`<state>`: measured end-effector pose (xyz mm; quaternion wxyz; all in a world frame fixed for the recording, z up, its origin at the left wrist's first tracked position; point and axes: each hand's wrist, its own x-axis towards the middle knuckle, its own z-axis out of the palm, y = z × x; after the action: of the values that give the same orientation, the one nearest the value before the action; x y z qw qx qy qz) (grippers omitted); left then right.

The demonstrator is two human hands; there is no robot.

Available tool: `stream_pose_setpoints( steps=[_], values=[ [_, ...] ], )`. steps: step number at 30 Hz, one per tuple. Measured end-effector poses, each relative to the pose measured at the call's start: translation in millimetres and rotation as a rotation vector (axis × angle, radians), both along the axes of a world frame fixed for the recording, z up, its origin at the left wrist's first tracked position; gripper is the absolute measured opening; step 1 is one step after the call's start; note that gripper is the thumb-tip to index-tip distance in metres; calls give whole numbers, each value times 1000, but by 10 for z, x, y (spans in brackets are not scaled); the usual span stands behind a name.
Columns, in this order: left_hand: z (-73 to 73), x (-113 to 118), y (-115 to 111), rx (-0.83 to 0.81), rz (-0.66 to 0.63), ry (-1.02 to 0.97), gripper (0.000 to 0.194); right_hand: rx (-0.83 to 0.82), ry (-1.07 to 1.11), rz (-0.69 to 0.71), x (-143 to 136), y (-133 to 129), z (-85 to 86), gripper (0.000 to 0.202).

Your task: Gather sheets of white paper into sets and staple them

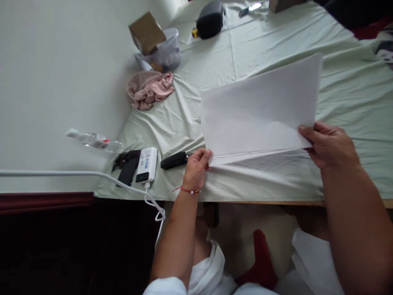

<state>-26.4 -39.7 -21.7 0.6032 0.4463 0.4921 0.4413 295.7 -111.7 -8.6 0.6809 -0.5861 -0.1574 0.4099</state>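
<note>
Between my two hands I hold a few sheets of blank white paper (260,110), their near edges slightly fanned apart. My left hand (197,166) is closed on the near left corner, thumb on top. On the near right corner, my right hand (330,143) pinches the sheets with the thumb above and the fingers beneath. The paper is tilted, its far right corner raised over the table. Just left of my left hand lies a black object (175,160) with a metal end, partly hidden by that hand; its kind is unclear.
A pale green cloth (184,114) covers the table. To the left are a white power bank (146,165) with a cable (92,173), a plastic bottle (95,140) and a pink cloth (150,89). Farther back stand a cardboard box (147,32), a plastic container (168,51) and a black case (211,19).
</note>
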Motion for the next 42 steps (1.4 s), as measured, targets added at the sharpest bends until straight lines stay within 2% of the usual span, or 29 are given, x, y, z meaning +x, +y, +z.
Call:
stream_pose_setpoints(
  steps=[2,9,16,20,29,33,42],
  values=[
    [18,8,-9,-11,-17,5,60,22,3,-16,-2,6,8,31],
    [24,27,-2,-28,72,-20,58,10,14,10,-40,16,43,28],
    [90,52,-42,-2,22,-70,61,17,12,-29,-43,39,54,29],
    [102,27,-44,-12,46,-68,53,14,21,-16,-55,51,38,29],
    [0,-24,41,36,208,-183,38,-51,17,94,-81,24,27,36],
    [-33,-28,59,83,280,-186,42,-58,38,109,-124,19,64,34],
    [-69,-33,81,83,250,-171,42,-77,43,110,-106,-1,73,28]
  ],
)
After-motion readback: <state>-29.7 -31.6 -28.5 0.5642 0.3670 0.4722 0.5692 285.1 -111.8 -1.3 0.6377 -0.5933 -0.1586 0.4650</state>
